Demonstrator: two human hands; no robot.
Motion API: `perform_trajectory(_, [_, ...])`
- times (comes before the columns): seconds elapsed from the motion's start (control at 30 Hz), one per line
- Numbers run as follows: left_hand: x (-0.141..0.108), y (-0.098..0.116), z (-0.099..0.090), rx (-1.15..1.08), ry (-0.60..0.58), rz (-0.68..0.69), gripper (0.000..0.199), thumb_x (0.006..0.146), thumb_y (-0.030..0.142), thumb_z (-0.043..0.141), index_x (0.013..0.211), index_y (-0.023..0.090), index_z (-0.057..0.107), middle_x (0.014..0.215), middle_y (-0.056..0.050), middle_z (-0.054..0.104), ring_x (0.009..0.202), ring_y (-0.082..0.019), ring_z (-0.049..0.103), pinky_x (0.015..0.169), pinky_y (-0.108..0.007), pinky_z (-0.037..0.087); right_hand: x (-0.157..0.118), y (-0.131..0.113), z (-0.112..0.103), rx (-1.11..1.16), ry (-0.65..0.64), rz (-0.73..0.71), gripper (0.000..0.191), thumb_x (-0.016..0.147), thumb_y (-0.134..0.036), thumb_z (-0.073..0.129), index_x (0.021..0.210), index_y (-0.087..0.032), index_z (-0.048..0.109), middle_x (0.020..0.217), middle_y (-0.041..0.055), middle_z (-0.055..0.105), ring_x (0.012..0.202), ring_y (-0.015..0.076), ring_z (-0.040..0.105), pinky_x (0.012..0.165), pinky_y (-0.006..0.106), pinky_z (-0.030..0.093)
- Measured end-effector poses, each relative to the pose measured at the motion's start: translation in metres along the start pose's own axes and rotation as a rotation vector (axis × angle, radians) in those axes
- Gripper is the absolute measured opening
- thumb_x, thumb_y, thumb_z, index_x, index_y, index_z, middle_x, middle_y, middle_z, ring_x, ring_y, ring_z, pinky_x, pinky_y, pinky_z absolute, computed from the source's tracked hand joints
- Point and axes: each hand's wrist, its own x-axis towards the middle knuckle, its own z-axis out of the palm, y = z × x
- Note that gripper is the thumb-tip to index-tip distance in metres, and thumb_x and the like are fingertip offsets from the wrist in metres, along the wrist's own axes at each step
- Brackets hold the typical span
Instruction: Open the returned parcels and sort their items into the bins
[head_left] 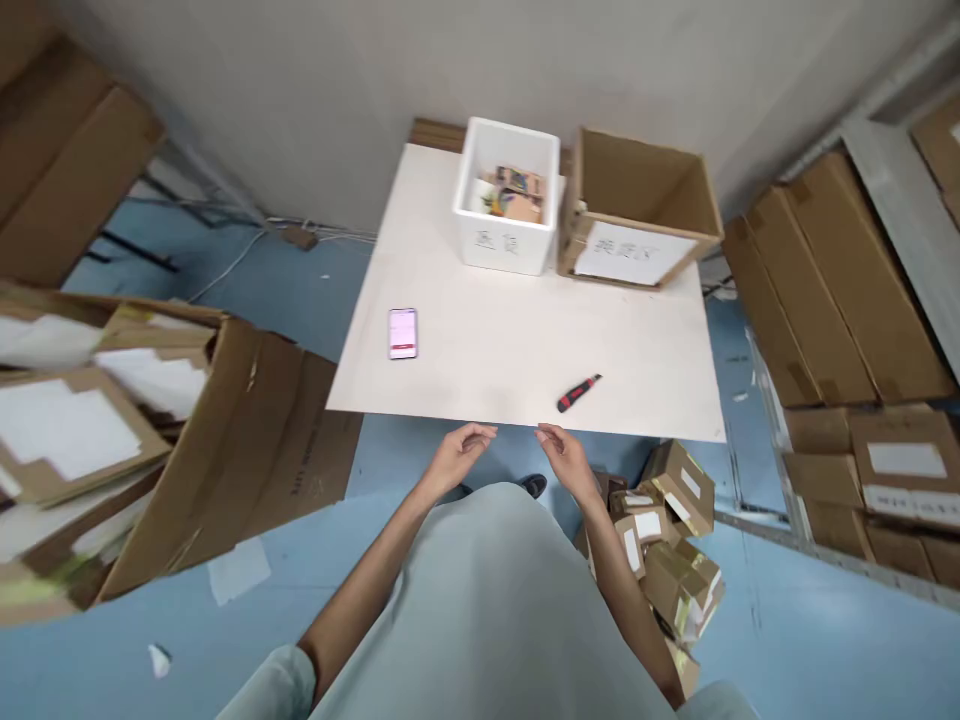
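My left hand [461, 450] hovers just off the front edge of the white table [480, 350], fingers curved with a gap to the thumb and nothing held. My right hand [564, 455] is at the same edge, a short way to the right, also empty with fingers loosely curved. The red and black utility knife [577, 393] lies on the table just beyond my right hand. A phone [403, 333] with its screen lit lies on the table's left part, beyond my left hand.
At the table's back stand a white foam box [502, 247] with small items and an open cardboard box [637, 250]. A big carton [247, 440] of flattened cardboard is at left; small cartons [664, 560] lie on the floor at right, beside shelves of boxes [832, 290].
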Motion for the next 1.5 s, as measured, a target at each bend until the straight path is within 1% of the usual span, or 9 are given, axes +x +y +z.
perform_trajectory(0.23, [-0.061,-0.025,-0.156,-0.175,0.319,0.01,0.04,0.086,0.061,0.079,0.096,0.023,0.07,0.134,-0.017,0.08,0.132,-0.034,0.074,0.12,-0.057,0.056,0.043,-0.08,0.166,-0.124,-0.31,-0.089,0.058,0.097,-0.073,0.066,0.125,-0.024,0.079,0.129,0.015,0.084,0.127,0.0351,0.078,0.116,0.053,0.06])
perform_trajectory(0.37, [-0.101,-0.044,-0.234,-0.236,0.54,-0.01,0.042,0.085,0.061,0.082,0.097,0.023,0.07,0.136,-0.016,0.08,0.133,-0.033,0.074,0.121,-0.056,0.055,0.059,-0.117,0.255,-0.203,-0.473,-0.131,0.058,0.099,-0.072,0.065,0.127,-0.024,0.08,0.128,0.0138,0.084,0.126,0.0342,0.078,0.115,0.052,0.059])
perform_trajectory(0.53, [-0.144,-0.073,-0.306,-0.292,0.802,-0.06,0.048,0.082,0.067,0.082,0.097,0.023,0.07,0.136,-0.016,0.08,0.128,-0.032,0.076,0.118,-0.054,0.056,0.079,-0.152,0.349,-0.26,-0.675,-0.189,0.051,0.101,-0.066,0.065,0.126,-0.024,0.08,0.126,0.0118,0.085,0.121,0.0332,0.079,0.11,0.051,0.062])
perform_trajectory(0.77, [-0.179,-0.104,-0.397,-0.278,1.164,-0.143,0.053,0.08,0.072,0.079,0.093,0.022,0.067,0.134,-0.018,0.08,0.125,-0.035,0.076,0.113,-0.055,0.058,0.124,-0.165,0.483,-0.301,-0.878,-0.243,0.044,0.1,-0.059,0.067,0.123,-0.024,0.081,0.121,0.0103,0.086,0.117,0.0312,0.081,0.109,0.048,0.062])
perform_trajectory(0.97, [-0.199,-0.114,-0.478,-0.176,1.359,-0.251,0.035,0.089,0.053,0.07,0.103,0.021,0.067,0.137,-0.018,0.077,0.129,-0.033,0.074,0.113,-0.051,0.059,0.143,-0.181,0.597,-0.374,-1.105,-0.25,0.037,0.101,-0.047,0.067,0.126,-0.023,0.08,0.122,0.0101,0.085,0.111,0.028,0.082,0.106,0.046,0.063])
perform_trajectory(1.07, [-0.197,-0.12,-0.511,-0.106,1.404,-0.346,0.038,0.092,0.043,0.065,0.122,0.02,0.068,0.137,-0.018,0.076,0.134,-0.034,0.072,0.113,-0.052,0.059,0.134,-0.189,0.643,-0.403,-1.201,-0.296,0.043,0.102,-0.048,0.067,0.136,-0.025,0.076,0.138,0.011,0.08,0.115,0.0284,0.08,0.103,0.046,0.064])
perform_trajectory(1.17, [-0.187,-0.125,-0.531,0.008,1.393,-0.43,0.043,0.094,0.037,0.06,0.132,0.018,0.066,0.148,-0.021,0.07,0.14,-0.036,0.067,0.118,-0.054,0.055,0.115,-0.191,0.686,-0.425,-1.177,-0.336,0.066,0.1,-0.056,0.07,0.154,-0.019,0.064,0.159,0.0179,0.065,0.138,0.0338,0.069,0.116,0.05,0.059])
perform_trajectory(1.33, [-0.171,-0.119,-0.529,0.238,1.36,-0.439,0.045,0.105,0.039,0.047,0.14,0.015,0.065,0.142,-0.026,0.068,0.14,-0.042,0.064,0.121,-0.06,0.049,0.079,-0.184,0.747,-0.463,-0.949,-0.279,0.114,0.089,-0.076,0.078,0.173,-0.012,0.036,0.18,0.0239,0.035,0.172,0.0399,0.024,0.139,0.059,0.028])
perform_trajectory(1.5, [-0.192,-0.124,-0.531,0.225,1.256,-0.331,0.043,0.109,0.036,0.042,0.142,0.019,0.065,0.139,-0.02,0.071,0.128,-0.037,0.071,0.116,-0.053,0.055,0.071,-0.175,0.765,-0.542,-0.762,-0.154,0.132,0.081,-0.08,0.082,0.176,-0.01,0.025,0.184,0.0268,0.023,0.174,0.0431,0.016,0.139,0.062,0.024])
